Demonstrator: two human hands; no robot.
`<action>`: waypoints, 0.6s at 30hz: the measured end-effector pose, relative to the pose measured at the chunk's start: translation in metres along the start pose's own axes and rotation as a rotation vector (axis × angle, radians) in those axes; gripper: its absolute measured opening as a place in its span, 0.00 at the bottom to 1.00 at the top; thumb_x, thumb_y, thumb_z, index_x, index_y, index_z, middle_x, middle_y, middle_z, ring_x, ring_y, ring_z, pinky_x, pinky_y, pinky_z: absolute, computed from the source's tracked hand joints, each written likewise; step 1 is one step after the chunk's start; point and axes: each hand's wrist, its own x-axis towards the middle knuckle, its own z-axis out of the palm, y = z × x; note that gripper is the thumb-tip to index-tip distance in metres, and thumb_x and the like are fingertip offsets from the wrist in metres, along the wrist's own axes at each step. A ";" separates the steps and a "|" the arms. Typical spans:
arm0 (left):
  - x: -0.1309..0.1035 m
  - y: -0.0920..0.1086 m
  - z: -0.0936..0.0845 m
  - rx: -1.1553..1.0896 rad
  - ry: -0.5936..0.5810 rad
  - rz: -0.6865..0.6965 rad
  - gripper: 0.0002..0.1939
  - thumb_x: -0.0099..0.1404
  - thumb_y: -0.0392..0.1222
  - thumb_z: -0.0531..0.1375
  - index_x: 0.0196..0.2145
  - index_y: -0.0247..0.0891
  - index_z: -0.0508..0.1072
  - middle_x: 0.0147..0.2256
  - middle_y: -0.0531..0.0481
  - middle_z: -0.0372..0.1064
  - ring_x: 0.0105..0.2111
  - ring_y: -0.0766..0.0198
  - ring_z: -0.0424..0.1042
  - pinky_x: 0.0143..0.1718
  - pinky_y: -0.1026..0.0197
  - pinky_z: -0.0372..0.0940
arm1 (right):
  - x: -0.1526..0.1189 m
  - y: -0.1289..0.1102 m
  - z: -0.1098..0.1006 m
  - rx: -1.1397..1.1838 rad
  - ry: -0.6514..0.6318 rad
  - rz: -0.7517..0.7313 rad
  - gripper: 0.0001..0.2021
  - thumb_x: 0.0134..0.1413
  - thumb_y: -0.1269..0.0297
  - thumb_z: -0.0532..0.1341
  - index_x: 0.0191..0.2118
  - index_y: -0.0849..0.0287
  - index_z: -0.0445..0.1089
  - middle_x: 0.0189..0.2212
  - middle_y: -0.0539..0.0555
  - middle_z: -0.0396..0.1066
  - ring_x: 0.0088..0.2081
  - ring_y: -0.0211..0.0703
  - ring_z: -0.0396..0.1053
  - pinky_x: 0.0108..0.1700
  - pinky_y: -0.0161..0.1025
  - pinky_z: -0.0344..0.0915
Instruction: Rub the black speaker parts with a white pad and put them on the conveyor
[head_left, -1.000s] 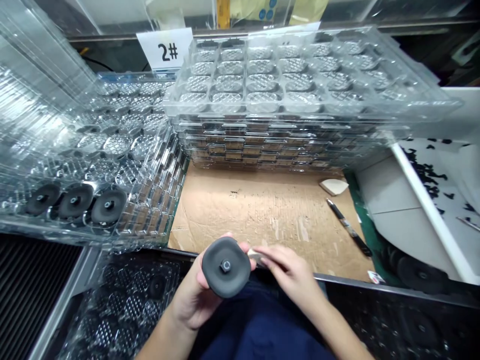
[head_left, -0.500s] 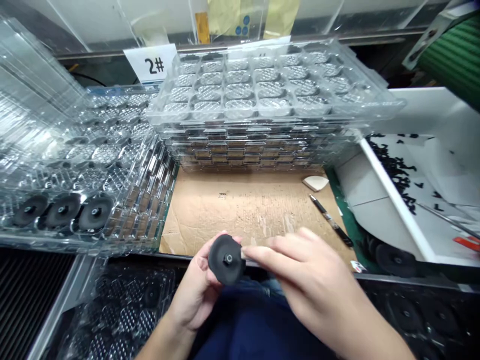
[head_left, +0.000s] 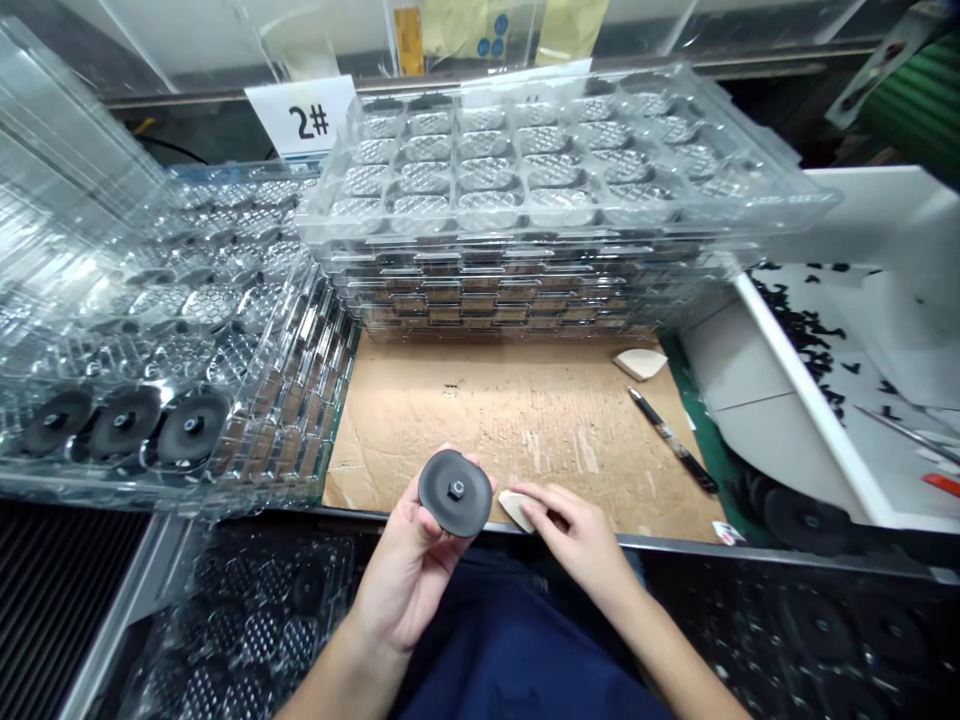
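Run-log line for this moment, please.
left hand: holds black disc | right hand: pinches pale wedge | cardboard: second wedge, pen | left tray: three discs, front row

A hand could pass over the open middle of the cardboard [head_left: 465,415], between the left tray stack [head_left: 285,410] and the pen [head_left: 673,440]; the rear tray stack [head_left: 480,285] walls off the far side, a white bin [head_left: 802,400] the right, a beige wedge [head_left: 640,364] sits far right, left hand [head_left: 420,560] and right hand [head_left: 574,530] block the near edge

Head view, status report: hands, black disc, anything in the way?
Left hand holding black disc, nut side up. Right hand pinching pale wedge beside it. Pen on cardboard, off right; nothing blocking disc.
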 end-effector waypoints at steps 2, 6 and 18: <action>0.000 -0.002 0.002 0.010 0.006 -0.001 0.38 0.42 0.47 0.70 0.52 0.45 0.65 0.47 0.46 0.71 0.44 0.56 0.71 0.42 0.61 0.66 | 0.001 -0.019 -0.004 0.007 0.044 0.021 0.11 0.57 0.63 0.55 0.42 0.57 0.73 0.35 0.55 0.74 0.32 0.42 0.72 0.31 0.36 0.68; 0.001 -0.006 0.006 0.039 0.011 0.020 0.33 0.42 0.48 0.69 0.49 0.44 0.69 0.45 0.48 0.72 0.44 0.59 0.70 0.42 0.64 0.66 | 0.009 -0.082 -0.014 0.081 0.160 -0.195 0.12 0.59 0.67 0.54 0.47 0.56 0.68 0.39 0.53 0.73 0.35 0.39 0.70 0.34 0.36 0.67; 0.000 -0.006 0.009 0.029 -0.089 -0.063 0.15 0.48 0.39 0.68 0.37 0.42 0.76 0.39 0.51 0.75 0.41 0.61 0.71 0.48 0.61 0.62 | 0.019 -0.114 -0.007 -0.053 0.022 -0.499 0.13 0.59 0.73 0.51 0.46 0.65 0.67 0.35 0.56 0.72 0.34 0.41 0.67 0.38 0.40 0.61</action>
